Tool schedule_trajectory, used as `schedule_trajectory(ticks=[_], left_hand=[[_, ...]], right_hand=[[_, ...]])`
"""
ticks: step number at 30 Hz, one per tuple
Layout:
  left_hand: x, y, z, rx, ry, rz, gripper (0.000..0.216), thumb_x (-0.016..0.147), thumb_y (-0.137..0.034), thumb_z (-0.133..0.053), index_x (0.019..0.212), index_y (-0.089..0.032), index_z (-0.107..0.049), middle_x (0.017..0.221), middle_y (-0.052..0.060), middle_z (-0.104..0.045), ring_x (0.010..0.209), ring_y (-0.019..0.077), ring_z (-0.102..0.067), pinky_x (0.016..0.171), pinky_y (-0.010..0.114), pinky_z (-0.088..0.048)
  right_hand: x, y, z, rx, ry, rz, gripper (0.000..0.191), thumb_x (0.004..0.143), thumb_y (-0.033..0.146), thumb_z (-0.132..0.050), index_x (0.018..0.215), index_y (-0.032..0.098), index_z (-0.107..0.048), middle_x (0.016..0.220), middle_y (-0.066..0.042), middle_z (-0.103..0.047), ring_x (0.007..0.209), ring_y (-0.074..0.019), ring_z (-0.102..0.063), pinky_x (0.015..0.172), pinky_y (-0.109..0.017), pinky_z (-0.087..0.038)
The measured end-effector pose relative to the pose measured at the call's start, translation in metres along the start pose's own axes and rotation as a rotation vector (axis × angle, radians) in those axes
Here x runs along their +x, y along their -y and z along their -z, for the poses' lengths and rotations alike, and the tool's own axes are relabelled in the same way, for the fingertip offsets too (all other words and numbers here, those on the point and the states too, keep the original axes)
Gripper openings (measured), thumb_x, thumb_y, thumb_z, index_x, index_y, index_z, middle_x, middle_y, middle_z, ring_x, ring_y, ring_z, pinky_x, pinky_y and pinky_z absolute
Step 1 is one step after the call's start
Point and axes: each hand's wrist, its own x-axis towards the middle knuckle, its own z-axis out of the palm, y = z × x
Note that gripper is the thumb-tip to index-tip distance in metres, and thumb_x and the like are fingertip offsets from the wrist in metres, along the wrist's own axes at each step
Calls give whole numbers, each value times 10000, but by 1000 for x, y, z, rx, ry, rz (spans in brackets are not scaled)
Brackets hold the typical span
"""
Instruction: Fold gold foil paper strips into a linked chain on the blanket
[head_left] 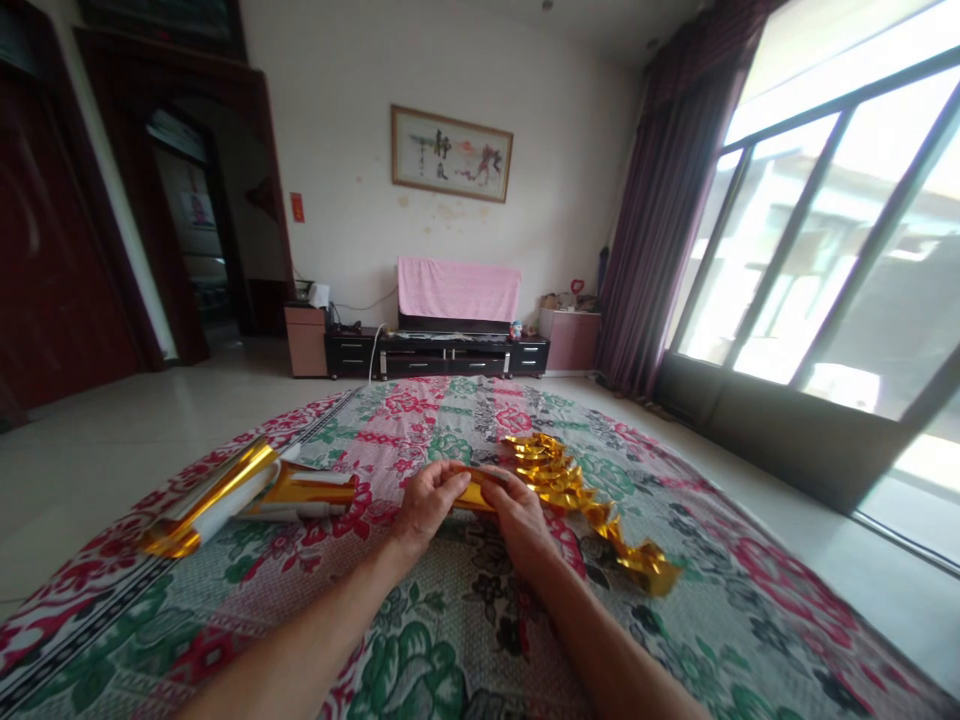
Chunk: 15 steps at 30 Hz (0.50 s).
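Both of my hands meet over the middle of the patterned cloth, gripping one piece of gold foil paper (472, 496) between them. My left hand (430, 503) is closed on its left side, thumb on top. On the other side my right hand (517, 508) pinches the same piece, its fingertips close to the left ones. Part of the paper is hidden behind the fingers. Just right of my right hand lie several folded gold foil pieces (553, 470) in a row running toward me. To the left are loose gold foil sheets (232, 490), curled, with pale undersides.
A flowered cloth (420, 660) in red, green and grey covers the broad surface in front of me. Beyond it stands a low black cabinet (450, 355) with a pink cloth (459, 290) draped over something. A purple curtain (645, 220) and large windows line the right side.
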Motion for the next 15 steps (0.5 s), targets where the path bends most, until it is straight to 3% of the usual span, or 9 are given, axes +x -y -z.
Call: schedule_trajectory(ticks=[6,15], left_hand=[[1,1,1,-40,-27,-9,279,613,-388,-653,707,-126,-621,546,-32,-561,507,90,-492,504,195,-384],[-1,0,1,-30,-55,-28,267,620,-391,-653,693,-136,-627,559,-37,-570,542,100,-499,540,201,-388]], right_hand=[[0,0,3,-12,7,-23,254,688,323,-619,904,198,-663,740,2,-644,678,-147,-558,653,-261,-438],[3,-1,1,-56,-197,65,258,665,359,-647,850,179,-660,749,1,-644,676,-143,-550,638,-248,-431]])
